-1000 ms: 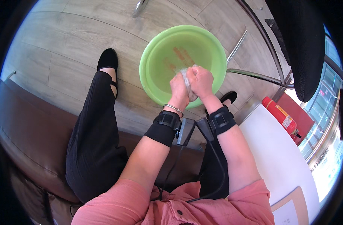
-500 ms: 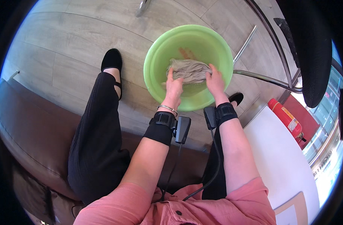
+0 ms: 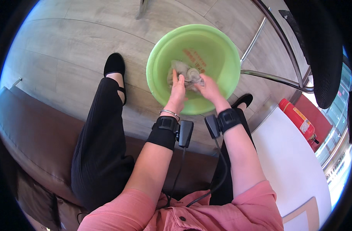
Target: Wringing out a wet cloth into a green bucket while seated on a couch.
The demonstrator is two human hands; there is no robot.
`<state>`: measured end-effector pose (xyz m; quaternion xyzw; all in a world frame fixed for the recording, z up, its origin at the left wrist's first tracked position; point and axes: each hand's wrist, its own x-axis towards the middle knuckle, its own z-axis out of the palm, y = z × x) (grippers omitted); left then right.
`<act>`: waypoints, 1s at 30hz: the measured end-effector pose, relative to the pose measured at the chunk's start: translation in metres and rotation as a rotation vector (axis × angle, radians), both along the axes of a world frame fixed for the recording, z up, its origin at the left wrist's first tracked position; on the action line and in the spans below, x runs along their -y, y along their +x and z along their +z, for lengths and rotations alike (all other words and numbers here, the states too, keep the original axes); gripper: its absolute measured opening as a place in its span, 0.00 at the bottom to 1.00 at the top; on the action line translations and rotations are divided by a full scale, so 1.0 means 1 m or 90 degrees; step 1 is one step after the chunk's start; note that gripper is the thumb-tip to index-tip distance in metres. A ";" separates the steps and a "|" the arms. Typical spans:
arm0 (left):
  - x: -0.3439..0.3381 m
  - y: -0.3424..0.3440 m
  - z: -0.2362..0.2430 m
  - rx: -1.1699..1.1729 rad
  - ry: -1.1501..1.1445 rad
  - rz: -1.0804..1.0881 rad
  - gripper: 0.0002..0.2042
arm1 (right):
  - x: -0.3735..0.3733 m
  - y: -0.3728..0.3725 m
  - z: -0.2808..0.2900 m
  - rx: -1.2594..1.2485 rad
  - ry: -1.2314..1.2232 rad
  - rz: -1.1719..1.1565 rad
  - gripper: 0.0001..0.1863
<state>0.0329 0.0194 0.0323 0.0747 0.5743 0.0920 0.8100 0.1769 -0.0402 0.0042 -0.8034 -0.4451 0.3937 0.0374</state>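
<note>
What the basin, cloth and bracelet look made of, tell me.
Basin: probably plastic, smooth with a soft sheen, given its even green colour and rounded rim. Cloth: likely fabric, matte, since it bunches into folds. Bracelet: apparently polished metal, from its silvery shine.

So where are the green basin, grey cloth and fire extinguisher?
Green basin [image 3: 223,59], head view: bare right inner wall.
Grey cloth [image 3: 193,74], head view: its bunched middle.
Fire extinguisher [image 3: 296,118], head view: its red cylinder.

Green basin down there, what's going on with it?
A seated person has both hands in the basin, on a bunched-up grey cloth. The left hand is at the cloth's left side, fingers extended; the right hand is at its right side, fingertips partly hidden. The basin sits between the person's black shoes.
</note>
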 end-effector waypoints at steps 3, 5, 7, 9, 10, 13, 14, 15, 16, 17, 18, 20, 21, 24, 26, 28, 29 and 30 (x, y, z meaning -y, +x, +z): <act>-0.003 -0.009 -0.002 0.066 -0.061 0.051 0.32 | -0.027 -0.019 0.078 -0.132 -0.017 0.046 0.21; 0.001 -0.005 -0.007 0.141 -0.047 0.139 0.31 | -0.033 -0.024 0.106 -0.227 0.003 -0.004 0.20; -0.003 0.005 0.003 0.221 -0.088 0.233 0.30 | -0.036 -0.023 0.120 -0.265 -0.021 -0.019 0.20; -0.003 0.011 0.009 0.236 -0.089 0.279 0.29 | -0.038 -0.025 0.127 -0.311 -0.007 -0.021 0.20; -0.003 0.013 0.011 0.243 -0.086 0.321 0.28 | -0.041 -0.024 0.131 -0.307 -0.010 -0.018 0.20; -0.006 0.021 0.017 0.287 -0.106 0.331 0.24 | -0.047 -0.027 0.138 -0.306 -0.069 0.017 0.19; -0.005 0.023 0.015 0.289 -0.108 0.334 0.24 | -0.049 -0.030 0.138 -0.333 -0.086 -0.019 0.18; -0.003 0.019 0.007 0.243 -0.087 0.286 0.21 | -0.053 -0.036 0.136 -0.368 -0.099 -0.052 0.18; 0.003 0.020 -0.004 0.203 -0.070 0.237 0.18 | -0.054 -0.038 0.134 -0.368 -0.099 -0.049 0.18; 0.007 0.020 -0.015 0.202 -0.069 0.240 0.18 | -0.053 -0.039 0.129 -0.345 -0.056 -0.059 0.18; 0.014 0.017 -0.032 0.260 -0.101 0.293 0.16 | -0.052 -0.043 0.123 -0.327 -0.013 -0.070 0.18; 0.020 0.020 -0.037 0.324 -0.139 0.346 0.13 | -0.050 -0.043 0.115 -0.247 0.045 -0.027 0.18; 0.019 0.020 -0.032 0.312 -0.157 0.364 0.13 | -0.048 -0.043 0.109 -0.165 0.104 0.013 0.18; 0.014 0.026 -0.012 0.180 -0.165 0.354 0.13 | -0.041 -0.044 0.095 -0.006 0.112 0.030 0.20; 0.015 0.031 -0.003 0.059 -0.153 0.324 0.13 | -0.042 -0.041 0.084 0.068 0.124 0.029 0.21; 0.014 0.033 -0.004 -0.067 -0.095 0.207 0.13 | -0.046 -0.038 0.075 0.143 0.141 0.027 0.22; 0.014 0.032 -0.005 -0.069 -0.092 0.204 0.13 | -0.046 -0.034 0.073 0.170 0.115 0.028 0.23; 0.013 0.030 -0.005 -0.083 -0.058 0.152 0.13 | -0.044 -0.030 0.067 0.196 0.086 0.029 0.23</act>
